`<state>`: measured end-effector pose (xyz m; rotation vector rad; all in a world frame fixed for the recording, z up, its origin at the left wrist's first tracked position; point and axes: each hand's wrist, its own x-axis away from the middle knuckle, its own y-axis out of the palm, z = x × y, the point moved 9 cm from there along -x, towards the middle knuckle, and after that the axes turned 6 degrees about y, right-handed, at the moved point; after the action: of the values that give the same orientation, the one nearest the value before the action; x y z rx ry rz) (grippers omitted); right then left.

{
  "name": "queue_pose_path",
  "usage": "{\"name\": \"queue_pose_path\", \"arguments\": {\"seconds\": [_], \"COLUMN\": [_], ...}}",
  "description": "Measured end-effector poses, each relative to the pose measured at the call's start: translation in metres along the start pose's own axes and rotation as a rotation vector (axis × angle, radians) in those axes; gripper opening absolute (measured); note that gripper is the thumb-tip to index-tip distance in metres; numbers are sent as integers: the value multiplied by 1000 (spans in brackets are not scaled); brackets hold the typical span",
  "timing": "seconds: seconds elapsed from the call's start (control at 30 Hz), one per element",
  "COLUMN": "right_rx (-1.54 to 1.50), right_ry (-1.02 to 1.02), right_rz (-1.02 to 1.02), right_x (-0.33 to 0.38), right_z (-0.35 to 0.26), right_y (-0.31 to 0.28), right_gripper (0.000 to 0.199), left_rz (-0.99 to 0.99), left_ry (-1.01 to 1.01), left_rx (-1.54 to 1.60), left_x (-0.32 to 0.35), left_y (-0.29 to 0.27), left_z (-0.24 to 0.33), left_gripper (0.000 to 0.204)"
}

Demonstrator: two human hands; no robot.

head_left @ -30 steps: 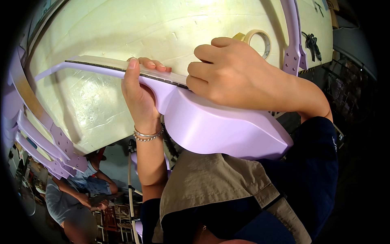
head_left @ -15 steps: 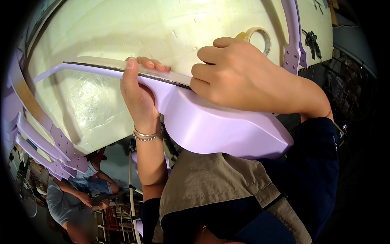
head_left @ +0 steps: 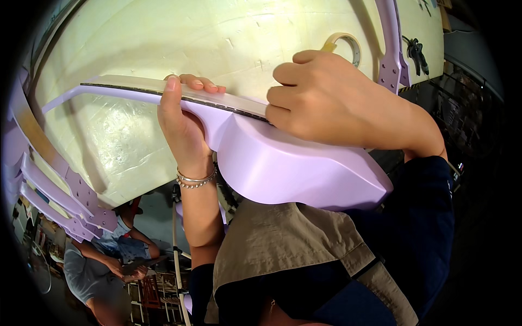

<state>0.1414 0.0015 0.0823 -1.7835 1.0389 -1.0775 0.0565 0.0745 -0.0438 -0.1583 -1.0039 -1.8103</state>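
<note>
A pale purple guitar lies on its side against me, its neck pointing left over the table. My left hand wraps the neck from below, thumb on the near edge of the fretboard and fingertips over the far edge. A pale layer covers the fretboard, which has a dark edge. My right hand is closed, knuckles up, at the body end of the fretboard. Whatever its fingers hold, if anything, is hidden beneath the hand. The guitar's top face is mostly turned away from view.
The pale worktable spreads ahead. A roll of masking tape sits beyond my right hand, with another purple guitar neck and a black clamp farther right. Several purple necks stand at the left. A seated person is at lower left.
My right hand has slid slightly to the right along the fretboard's end. The guitar neck and my left hand have shifted a little to the left.
</note>
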Motion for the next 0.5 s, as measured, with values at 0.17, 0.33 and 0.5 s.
{"name": "queue_pose_path", "arguments": {"seconds": [0.17,0.33,0.5], "right_rx": [-18,17,41], "right_ry": [6,24,-2], "right_rz": [78,118,21], "right_x": [-5,-12,-4], "right_z": [4,2,2], "right_y": [-5,-3,3], "right_gripper": [10,10,10], "left_rz": [-23,-39,-12], "left_ry": [-3,-21,2], "left_rx": [-15,24,-8], "left_x": [0,0,0], "left_y": [2,3,0], "left_z": [-1,-2,0], "left_gripper": [27,27,26]}}
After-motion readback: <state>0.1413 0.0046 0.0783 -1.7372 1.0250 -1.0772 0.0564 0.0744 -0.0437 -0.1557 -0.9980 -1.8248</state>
